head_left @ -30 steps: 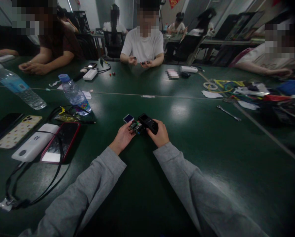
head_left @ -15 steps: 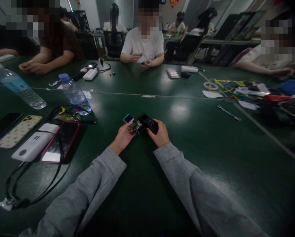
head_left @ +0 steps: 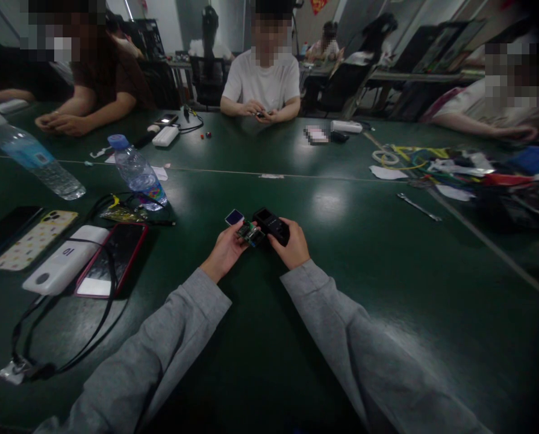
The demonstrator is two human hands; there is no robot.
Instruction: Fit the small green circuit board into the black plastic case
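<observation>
Over the green table, my left hand (head_left: 224, 250) is closed on a small green circuit board (head_left: 250, 232), pinching its left side. A small flat screen with a white edge (head_left: 234, 217) sits just beyond my left fingertips; whether it is joined to the board cannot be made out. My right hand (head_left: 294, 244) grips a black plastic case (head_left: 271, 224) that has a rectangular window in its face. Board and case are side by side, very close; I cannot tell if they touch. The palm sides of both hands are hidden.
Phones, including a red-edged one (head_left: 113, 259), a white power bank (head_left: 65, 259) and black cables lie to the left. Behind them are two water bottles (head_left: 138, 175). A wrench (head_left: 418, 207) and tangled wires (head_left: 414, 158) lie right. Across the table sits a person in a white shirt (head_left: 262, 81).
My hands, the board and the case have hardly moved. Across the table, the person in white has brought their hands together, lowering the raised one.
</observation>
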